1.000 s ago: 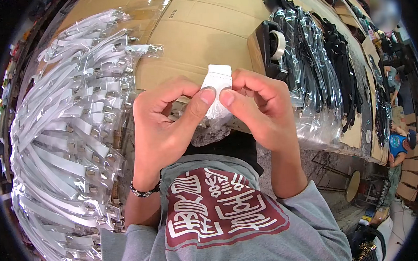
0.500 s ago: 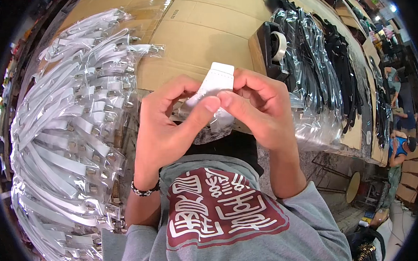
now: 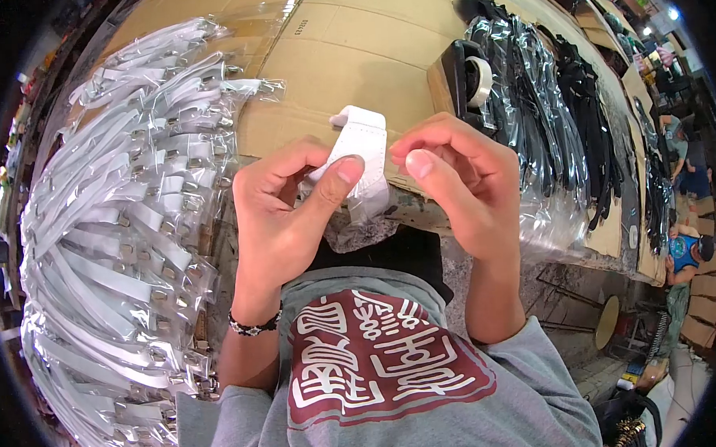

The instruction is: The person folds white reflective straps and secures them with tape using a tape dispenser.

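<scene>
My left hand (image 3: pixel 289 198) pinches a white strap (image 3: pixel 362 139) between thumb and fingers. The strap is folded over at its top end and has stitching across it; it looks like a belt end. Its lower part hangs below my fingers, with clear plastic (image 3: pixel 358 236) under it. Just to the right, my right hand (image 3: pixel 460 179) is raised with its fingers curled and slightly apart from the thumb. It does not touch the strap, and I see nothing in it.
White belts (image 3: pixel 96 259) in clear bags are heaped along the left. Cardboard (image 3: pixel 350 48) covers the table ahead. A tape dispenser (image 3: pixel 456 83) stands at the right, beside bagged black belts (image 3: pixel 528 96). Another person (image 3: pixel 683 253) is at the far right.
My right hand has let go of the strap and moved away to the right. The strap has shifted slightly left in my left hand, and its folded top end has swung into view.
</scene>
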Motion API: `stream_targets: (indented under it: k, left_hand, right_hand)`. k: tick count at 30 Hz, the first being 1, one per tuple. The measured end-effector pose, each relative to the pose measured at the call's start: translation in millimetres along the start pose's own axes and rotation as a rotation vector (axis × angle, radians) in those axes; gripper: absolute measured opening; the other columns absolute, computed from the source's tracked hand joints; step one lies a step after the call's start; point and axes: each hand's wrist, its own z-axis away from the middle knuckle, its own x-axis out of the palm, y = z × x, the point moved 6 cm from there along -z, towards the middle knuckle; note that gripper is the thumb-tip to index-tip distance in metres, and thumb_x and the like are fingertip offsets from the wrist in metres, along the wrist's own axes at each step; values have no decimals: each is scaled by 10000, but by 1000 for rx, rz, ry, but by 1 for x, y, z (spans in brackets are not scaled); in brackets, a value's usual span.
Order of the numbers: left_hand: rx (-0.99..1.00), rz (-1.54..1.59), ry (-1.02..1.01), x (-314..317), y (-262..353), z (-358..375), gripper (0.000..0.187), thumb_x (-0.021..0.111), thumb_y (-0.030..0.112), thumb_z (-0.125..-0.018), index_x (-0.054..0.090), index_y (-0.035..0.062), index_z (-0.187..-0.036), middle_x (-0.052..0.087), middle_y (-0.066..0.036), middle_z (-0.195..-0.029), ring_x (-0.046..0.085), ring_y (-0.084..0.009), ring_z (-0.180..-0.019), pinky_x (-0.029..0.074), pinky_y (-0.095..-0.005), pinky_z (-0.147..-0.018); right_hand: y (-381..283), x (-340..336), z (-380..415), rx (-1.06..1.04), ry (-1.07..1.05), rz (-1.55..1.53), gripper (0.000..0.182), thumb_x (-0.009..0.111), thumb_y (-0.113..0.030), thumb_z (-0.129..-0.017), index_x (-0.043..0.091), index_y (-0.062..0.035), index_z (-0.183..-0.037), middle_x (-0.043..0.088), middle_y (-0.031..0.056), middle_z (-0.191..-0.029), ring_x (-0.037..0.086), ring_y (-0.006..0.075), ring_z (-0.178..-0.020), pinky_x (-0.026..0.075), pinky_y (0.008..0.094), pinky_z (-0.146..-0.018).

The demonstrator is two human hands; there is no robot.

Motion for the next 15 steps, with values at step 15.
stream_targets:
  k: [15]
  left_hand:
    - [56,-31,-9,7,3,3,167,684,71,-942,694,-54,-1051,680,-45,-919,591,-105,-839,477,-265,-772]
  right_hand:
    - [11,7,3,6,-32,-177,115,751,-39,-866,655,24,-875,630,4,-811,523,49,-716,415,213,-649]
